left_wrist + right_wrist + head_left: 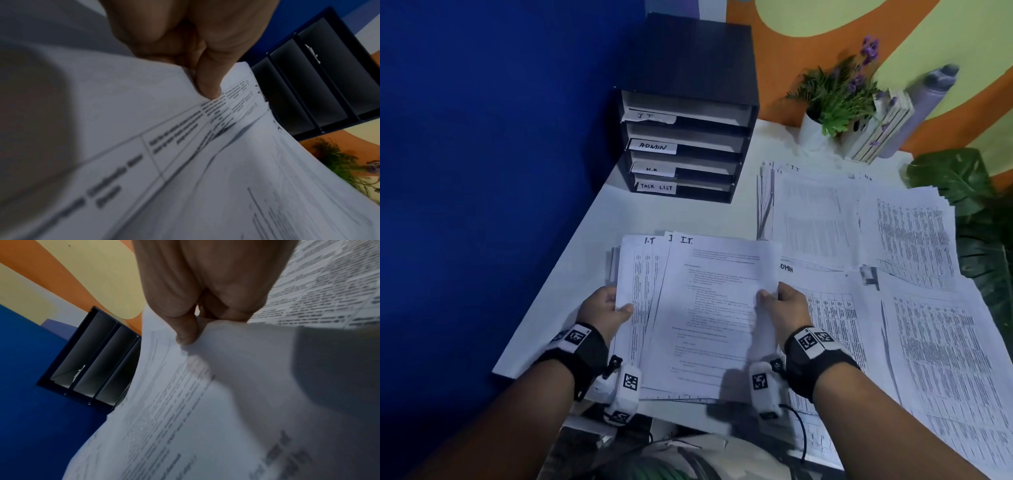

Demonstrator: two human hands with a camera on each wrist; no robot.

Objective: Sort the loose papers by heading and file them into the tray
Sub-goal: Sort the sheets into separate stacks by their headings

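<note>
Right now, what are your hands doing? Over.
Left hand and right hand both grip the I.T. stack. Tray ahead, IT slot on top. Loose papers lie right; path looks open.

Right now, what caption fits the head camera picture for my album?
Both hands, left hand and right hand, hold I.T. papers before the labelled tray.

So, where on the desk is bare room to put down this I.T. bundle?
Bare desk lies between the file tray and the I.T. bundle, running left to the desk edge. The right side is crowded with loose papers, back to the flower pot.
</note>
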